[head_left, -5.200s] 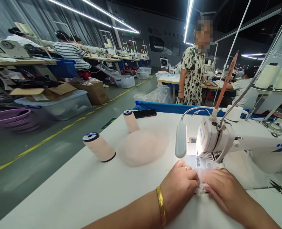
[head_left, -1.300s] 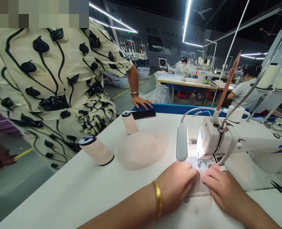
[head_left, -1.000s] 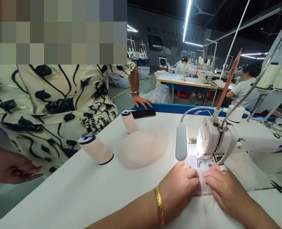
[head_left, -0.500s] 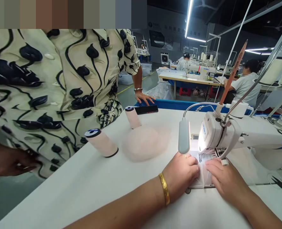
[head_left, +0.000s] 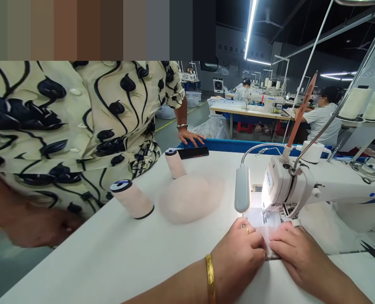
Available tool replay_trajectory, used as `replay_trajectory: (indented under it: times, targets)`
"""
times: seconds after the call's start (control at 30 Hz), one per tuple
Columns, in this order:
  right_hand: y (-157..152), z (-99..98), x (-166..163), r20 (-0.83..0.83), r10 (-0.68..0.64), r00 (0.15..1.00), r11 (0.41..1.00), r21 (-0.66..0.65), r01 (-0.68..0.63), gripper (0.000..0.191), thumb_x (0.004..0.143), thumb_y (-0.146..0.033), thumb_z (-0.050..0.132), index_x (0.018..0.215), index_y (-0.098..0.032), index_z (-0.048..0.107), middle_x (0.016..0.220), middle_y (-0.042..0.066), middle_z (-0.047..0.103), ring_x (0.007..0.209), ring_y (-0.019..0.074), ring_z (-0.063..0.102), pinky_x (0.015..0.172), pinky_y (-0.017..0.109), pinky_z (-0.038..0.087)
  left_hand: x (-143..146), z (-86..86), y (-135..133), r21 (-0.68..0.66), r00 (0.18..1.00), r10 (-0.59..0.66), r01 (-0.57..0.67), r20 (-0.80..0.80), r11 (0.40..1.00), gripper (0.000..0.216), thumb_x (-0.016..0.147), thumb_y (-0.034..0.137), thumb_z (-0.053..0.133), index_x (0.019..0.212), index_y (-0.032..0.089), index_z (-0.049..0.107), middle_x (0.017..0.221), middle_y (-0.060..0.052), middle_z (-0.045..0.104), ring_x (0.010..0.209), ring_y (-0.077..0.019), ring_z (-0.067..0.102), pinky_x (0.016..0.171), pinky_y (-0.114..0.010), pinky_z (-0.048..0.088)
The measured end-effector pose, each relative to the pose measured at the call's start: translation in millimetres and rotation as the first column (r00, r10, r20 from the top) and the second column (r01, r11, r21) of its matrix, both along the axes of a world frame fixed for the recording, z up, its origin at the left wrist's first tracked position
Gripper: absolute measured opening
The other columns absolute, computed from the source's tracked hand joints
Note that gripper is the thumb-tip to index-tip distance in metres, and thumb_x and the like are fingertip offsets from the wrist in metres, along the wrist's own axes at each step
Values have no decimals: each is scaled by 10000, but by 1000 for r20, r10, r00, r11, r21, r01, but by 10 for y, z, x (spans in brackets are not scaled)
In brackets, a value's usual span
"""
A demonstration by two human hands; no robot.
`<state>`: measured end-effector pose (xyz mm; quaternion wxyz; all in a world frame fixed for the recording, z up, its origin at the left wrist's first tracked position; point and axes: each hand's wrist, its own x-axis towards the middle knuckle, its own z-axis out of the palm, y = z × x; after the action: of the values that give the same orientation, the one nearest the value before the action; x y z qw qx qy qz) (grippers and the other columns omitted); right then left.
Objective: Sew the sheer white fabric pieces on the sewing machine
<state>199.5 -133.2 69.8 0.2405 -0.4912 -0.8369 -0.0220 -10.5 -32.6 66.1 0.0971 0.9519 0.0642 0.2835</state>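
Note:
My left hand (head_left: 239, 251) and my right hand (head_left: 293, 253) lie side by side on the white table (head_left: 117, 257), fingers curled and pressing a small sheer white fabric piece (head_left: 268, 238) between them. The fabric runs under the needle area of the white sewing machine (head_left: 320, 188), which is lit by a gooseneck lamp (head_left: 242, 194). A gold bangle sits on my left wrist and a ring on one finger.
Two pale pink thread cones (head_left: 132, 198) (head_left: 175, 163) and a heap of pale pink mesh (head_left: 190, 198) lie left of the machine. A person in a patterned dress (head_left: 79, 135) stands close at the table's left edge, one hand by a black phone (head_left: 193, 152). Scissors (head_left: 373, 251) lie at right.
The person in the patterned dress walked from the far aisle up to the table's left edge. My hands stayed at the needle, shifting the fabric slightly.

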Motion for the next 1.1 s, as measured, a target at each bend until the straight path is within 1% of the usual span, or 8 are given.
replay_trajectory:
  times: [0.13, 0.23, 0.37, 0.57, 0.73, 0.83, 0.97, 1.1]
  targets:
    - [15, -14, 10, 2, -16, 1000, 1000, 9, 16, 331, 949, -13, 465, 1110, -219, 667, 975, 61, 722, 904, 233, 616, 742, 348, 488, 16, -26, 53, 29, 999, 34, -34, 3, 999, 210, 905, 67, 562, 846, 224, 689, 845, -1, 721, 703, -171, 550, 829, -404, 370]
    - [11, -18, 6, 15, -20, 1000, 1000, 15, 20, 315, 954, -24, 467, 1090, -224, 668, 997, 64, 725, 904, 231, 627, 747, 350, 487, 13, -13, 71, 53, 1000, 17, -17, -7, 998, 187, 904, 71, 572, 840, 213, 676, 826, 1, 711, 701, -166, 557, 810, -387, 374]
    - [10, -24, -8, 13, -19, 1000, 999, 40, 19, 324, 942, -16, 480, 1127, -214, 659, 1009, 63, 727, 905, 232, 637, 761, 352, 486, 23, -19, 77, 58, 1000, 8, -8, -4, 998, 193, 904, 61, 564, 860, 209, 678, 808, 1, 709, 698, -161, 568, 821, -384, 383]
    - [65, -77, 10, 46, -82, 996, 996, 49, 80, 363, 906, 17, 472, 1129, -202, 659, 1016, 85, 727, 916, 252, 655, 683, 330, 481, 69, -98, 145, 36, 998, 55, -54, -17, 998, 203, 902, 71, 558, 906, 208, 707, 842, -33, 726, 750, -188, 593, 859, -406, 411]
    - [115, -131, 30, 64, -141, 988, 990, 27, 139, 415, 882, 30, 462, 1139, -216, 674, 1035, 93, 728, 932, 258, 659, 703, 339, 532, 105, -126, 237, 64, 995, 84, -80, -55, 995, 136, 894, 115, 617, 914, 201, 720, 883, -57, 733, 821, -216, 624, 856, -403, 434]
    - [137, -153, 34, 62, -191, 980, 982, 17, 190, 473, 853, 39, 440, 1172, -209, 685, 1097, 100, 739, 972, 273, 663, 739, 374, 573, 135, -122, 290, 95, 994, 94, -89, -50, 992, 161, 908, 108, 589, 896, 200, 720, 842, -51, 721, 803, -215, 623, 844, -398, 442]
    - [169, -200, 35, 91, -263, 960, 965, 24, 262, 529, 849, 22, 424, 1248, -202, 691, 1275, 106, 725, 1034, 289, 678, 799, 415, 611, 187, -104, 351, 126, 993, 109, -104, -38, 987, 236, 952, 110, 521, 826, 189, 704, 806, -42, 714, 756, -207, 609, 820, -395, 443]
    - [188, -264, 39, 134, -329, 935, 944, 17, 330, 562, 890, -23, 399, 1369, -170, 653, 1351, 123, 706, 1031, 300, 708, 783, 422, 640, 215, -34, 360, 114, 982, 155, -142, -110, 983, 258, 983, 135, 513, 792, 181, 680, 827, -35, 705, 769, -207, 619, 801, -374, 466]
